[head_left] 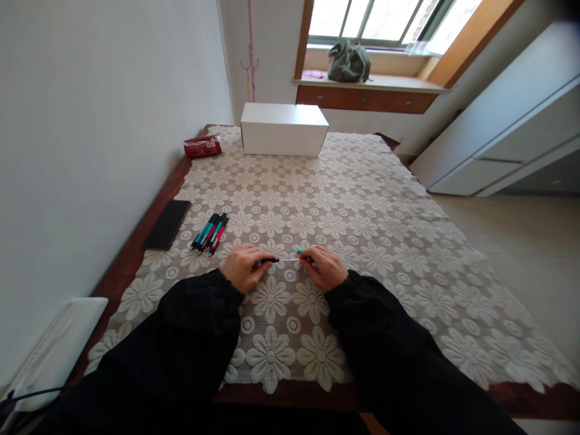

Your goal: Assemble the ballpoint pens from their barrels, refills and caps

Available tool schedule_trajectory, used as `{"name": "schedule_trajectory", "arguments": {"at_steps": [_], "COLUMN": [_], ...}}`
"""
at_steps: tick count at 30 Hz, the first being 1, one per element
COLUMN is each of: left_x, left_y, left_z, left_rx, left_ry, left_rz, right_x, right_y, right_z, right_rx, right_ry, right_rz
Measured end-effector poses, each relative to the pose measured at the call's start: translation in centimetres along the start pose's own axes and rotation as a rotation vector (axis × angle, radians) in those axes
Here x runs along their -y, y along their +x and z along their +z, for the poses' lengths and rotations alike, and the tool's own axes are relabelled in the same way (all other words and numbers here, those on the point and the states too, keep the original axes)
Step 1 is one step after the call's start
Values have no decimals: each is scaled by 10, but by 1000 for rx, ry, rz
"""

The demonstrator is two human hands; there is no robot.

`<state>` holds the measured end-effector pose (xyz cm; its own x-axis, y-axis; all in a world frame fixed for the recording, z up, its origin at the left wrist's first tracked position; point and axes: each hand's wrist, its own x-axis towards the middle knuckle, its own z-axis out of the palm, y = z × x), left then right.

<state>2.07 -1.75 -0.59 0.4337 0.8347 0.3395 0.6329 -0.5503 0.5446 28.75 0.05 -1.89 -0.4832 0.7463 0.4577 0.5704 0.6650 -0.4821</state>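
- Between the two hands, just below the centre of the frame, a thin white rod point(289, 260) bridges the gap, its long axis running nearly level from left to right.
- The left hand point(242, 267) is closed around a black pen part point(268, 260), whose dark end points right, towards the other hand, and lines up with the rod.
- The right hand point(324, 267) pinches the rod's far end between thumb and fingers; a small teal piece point(299, 251) sticks out at those fingertips, and I cannot tell whether it joins the rod.
- Both hands are about equally near the rod, the right meeting it directly and the left by way of the black part.
- The rod looks slim, straight and pale; the black part is dark and narrow, mostly hidden in the grip.
- Left of centre in the frame, a bunch of pens point(211, 234) in teal, pink-red and black lies slantwise on the lace tablecloth point(290, 356), near the left hand but apart from it.
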Motion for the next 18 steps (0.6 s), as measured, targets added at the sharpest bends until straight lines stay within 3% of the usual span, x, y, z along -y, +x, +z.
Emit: {"name": "schedule_trajectory", "arguments": {"at_steps": [18], "left_x": [-3], "left_y": [1], "left_z": [-1], "left_rx": [29], "left_ry": [-32], "left_rz": [2], "right_x": [2], "right_y": [1], "right_z": [1], "right_rx": [3], "right_ry": [225], "right_rz": [151]}}
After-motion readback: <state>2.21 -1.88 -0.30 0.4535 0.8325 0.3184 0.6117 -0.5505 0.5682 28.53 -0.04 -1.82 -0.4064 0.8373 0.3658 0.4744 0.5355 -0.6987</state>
